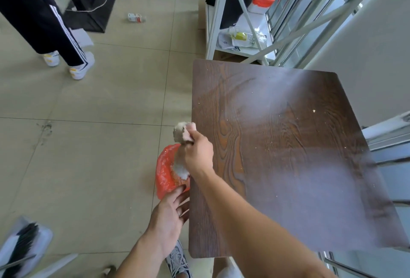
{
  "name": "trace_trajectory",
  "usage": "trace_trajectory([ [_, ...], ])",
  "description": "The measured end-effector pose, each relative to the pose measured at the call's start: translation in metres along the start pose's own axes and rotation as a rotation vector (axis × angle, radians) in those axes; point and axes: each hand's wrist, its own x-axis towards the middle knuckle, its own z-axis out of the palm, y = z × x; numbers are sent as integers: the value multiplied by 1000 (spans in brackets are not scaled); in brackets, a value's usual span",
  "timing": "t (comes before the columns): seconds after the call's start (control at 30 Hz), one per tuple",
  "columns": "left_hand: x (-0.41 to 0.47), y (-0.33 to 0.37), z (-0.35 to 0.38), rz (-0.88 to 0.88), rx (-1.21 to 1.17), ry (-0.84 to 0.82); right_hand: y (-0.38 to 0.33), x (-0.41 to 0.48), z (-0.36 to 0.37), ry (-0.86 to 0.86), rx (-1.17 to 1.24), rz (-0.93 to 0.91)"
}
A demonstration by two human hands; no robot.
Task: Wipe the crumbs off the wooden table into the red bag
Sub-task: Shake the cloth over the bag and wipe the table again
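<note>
The dark wooden table [277, 155] fills the right half of the view, with small pale crumbs [314, 111] scattered over it. My right hand [198, 153] is at the table's left edge, gripping a crumpled whitish cloth [183, 132] that hangs past the edge. Just below the edge, the red bag [165, 171] hangs open with white material inside it. My left hand [169, 213] is under the bag near the table's edge, fingers spread and touching the bag's lower rim.
A person in dark striped trousers and white shoes [73, 62] stands at the left on the tiled floor. A white metal rack [239, 22] with bags stands behind the table. A small carton [135, 17] lies on the floor. A dustpan [22, 246] sits bottom left.
</note>
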Motion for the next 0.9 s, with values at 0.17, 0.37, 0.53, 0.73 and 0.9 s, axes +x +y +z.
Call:
trace_trajectory([
  [0.17, -11, 7, -11, 0, 18, 1, -24, 3, -8, 92, -101, -147],
  [0.37, -16, 19, -27, 11, 48, 19, -24, 0, 9, 118, -74, -186],
  [0.53, -13, 35, -42, 35, 15, 47, -7, 4, 15, 55, 154, -18],
  [0.73, -6, 58, -34, 75, -66, 54, 1, -1, -4, -208, 849, 353],
  [0.9, -7, 80, -9, 79, -177, -100, 12, -20, -28, -570, 1045, 376],
])
